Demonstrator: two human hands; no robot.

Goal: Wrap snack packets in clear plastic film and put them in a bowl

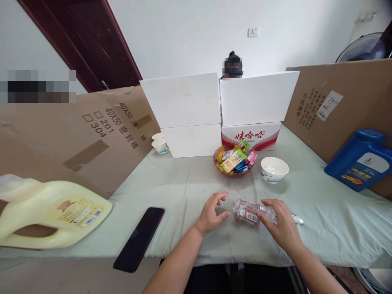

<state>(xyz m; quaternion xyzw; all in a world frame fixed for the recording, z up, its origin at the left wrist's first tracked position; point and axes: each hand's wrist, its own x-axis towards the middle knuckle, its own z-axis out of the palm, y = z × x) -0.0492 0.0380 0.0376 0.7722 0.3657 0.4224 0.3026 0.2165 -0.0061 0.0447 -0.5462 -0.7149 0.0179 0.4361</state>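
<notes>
Beyond the hands (281,224) and packet (247,214), a carton (255,136) reads "娃哈哈".

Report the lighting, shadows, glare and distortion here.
Head view: soft, diffuse light, with a faint shadow beneath the white bowl right of centre; head view: small glints on the clear-wrapped packet; head view, outer edges: the yellow jug and blue bottle seem stretched.

Boxes (190,102) block ahead; left hand (209,214) has room leftward.
</notes>
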